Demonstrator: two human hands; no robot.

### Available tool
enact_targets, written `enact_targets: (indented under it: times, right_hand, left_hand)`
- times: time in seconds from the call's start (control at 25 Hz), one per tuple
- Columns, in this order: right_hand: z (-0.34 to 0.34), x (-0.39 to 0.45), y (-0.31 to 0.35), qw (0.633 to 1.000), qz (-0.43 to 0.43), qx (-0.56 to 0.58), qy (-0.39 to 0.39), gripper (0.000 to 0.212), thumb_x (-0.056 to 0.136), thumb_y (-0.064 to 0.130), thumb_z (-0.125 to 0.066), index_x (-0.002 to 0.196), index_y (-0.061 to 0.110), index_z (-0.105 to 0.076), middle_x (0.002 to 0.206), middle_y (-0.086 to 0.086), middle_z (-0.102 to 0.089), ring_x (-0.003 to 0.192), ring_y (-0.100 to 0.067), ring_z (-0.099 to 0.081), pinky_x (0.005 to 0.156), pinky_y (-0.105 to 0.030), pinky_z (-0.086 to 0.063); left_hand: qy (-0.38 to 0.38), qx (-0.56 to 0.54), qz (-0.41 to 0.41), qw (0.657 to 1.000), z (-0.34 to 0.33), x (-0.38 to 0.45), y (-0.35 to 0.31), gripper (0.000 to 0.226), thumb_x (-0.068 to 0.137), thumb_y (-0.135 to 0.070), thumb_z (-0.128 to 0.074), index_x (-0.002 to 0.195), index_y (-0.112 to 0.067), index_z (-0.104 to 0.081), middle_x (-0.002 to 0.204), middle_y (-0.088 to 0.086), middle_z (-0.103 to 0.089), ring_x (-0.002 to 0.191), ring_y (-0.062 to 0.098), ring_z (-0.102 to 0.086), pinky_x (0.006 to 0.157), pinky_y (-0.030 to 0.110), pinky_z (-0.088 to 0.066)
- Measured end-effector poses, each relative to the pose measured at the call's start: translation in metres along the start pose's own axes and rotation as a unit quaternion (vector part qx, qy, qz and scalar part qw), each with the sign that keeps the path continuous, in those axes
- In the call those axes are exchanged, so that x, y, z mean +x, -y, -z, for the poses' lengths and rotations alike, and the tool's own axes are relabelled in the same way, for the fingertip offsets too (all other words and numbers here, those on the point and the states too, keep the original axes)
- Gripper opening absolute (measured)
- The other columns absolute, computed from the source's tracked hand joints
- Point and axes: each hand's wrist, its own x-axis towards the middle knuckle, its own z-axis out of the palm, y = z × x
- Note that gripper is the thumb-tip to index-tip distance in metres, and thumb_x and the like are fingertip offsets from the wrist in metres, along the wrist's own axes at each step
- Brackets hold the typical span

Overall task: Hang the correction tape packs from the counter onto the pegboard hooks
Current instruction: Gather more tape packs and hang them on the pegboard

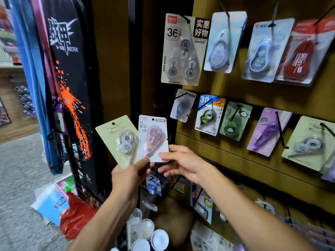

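Note:
My left hand (129,175) holds two correction tape packs fanned out by their lower edges: a cream-card pack (117,140) on the left and a white-card pack with a pink dispenser (153,138) on the right. My right hand (183,163) reaches in from the right, its fingertips at the lower right corner of the pink pack; whether it pinches the card is unclear. Just above and right, a black pegboard hook (170,101) sticks out with a small grey pack (183,105) at its back. The wooden pegboard (253,98) fills the right side.
Several other tape packs hang in rows on the pegboard, among them a large "36" value pack (183,49) and a "30" pack (209,115). A black printed bag (72,87) hangs at left. Clear tubs (145,230) and loose packs lie below on the counter.

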Motion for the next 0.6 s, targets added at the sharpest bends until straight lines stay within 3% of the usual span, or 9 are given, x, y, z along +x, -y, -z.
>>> enact_targets:
  times: [0.08,0.24,0.44,0.6]
  right_hand:
    - [-0.013,-0.012,-0.005,0.999,0.018,-0.004,-0.037,0.022,0.091,0.012,-0.064,0.112,0.008,-0.063,0.088,-0.013,-0.075,0.059,-0.02,-0.069,0.05,-0.027,-0.054]
    - [-0.016,-0.026,0.007,0.979,0.109,-0.068,-0.156,0.01,0.098,0.015,-0.052,0.103,0.021,-0.059,0.076,-0.01,-0.074,0.05,-0.018,-0.06,0.044,-0.026,-0.047]
    - [-0.013,-0.032,0.009,0.94,0.155,-0.231,-0.196,0.018,0.094,0.018,-0.051,0.109,0.018,-0.061,0.063,-0.005,-0.069,0.046,-0.014,-0.056,0.042,-0.02,-0.041]
    - [-0.02,-0.03,0.012,0.93,0.181,-0.232,-0.221,0.013,0.094,0.018,-0.05,0.099,0.017,-0.062,0.065,-0.006,-0.071,0.047,-0.013,-0.057,0.041,-0.017,-0.04]
  left_hand:
    - [0.019,0.021,-0.011,1.0,-0.001,-0.005,-0.002,0.02,0.089,-0.002,-0.067,0.109,-0.001,-0.068,0.084,0.01,-0.076,0.071,0.02,-0.073,0.056,0.021,-0.057]
    - [-0.002,0.038,-0.032,0.999,0.006,-0.011,-0.009,0.02,0.098,-0.011,-0.057,0.115,-0.002,-0.063,0.081,0.003,-0.076,0.073,0.02,-0.075,0.053,0.022,-0.057]
    - [-0.033,0.063,-0.04,0.997,0.022,-0.008,-0.013,0.023,0.097,-0.008,-0.058,0.119,-0.001,-0.061,0.088,0.007,-0.071,0.072,0.019,-0.072,0.051,0.021,-0.056]
    - [-0.034,0.06,-0.033,0.997,0.027,-0.008,-0.013,0.02,0.096,-0.007,-0.059,0.116,-0.004,-0.063,0.09,0.008,-0.072,0.074,0.02,-0.072,0.051,0.021,-0.056]
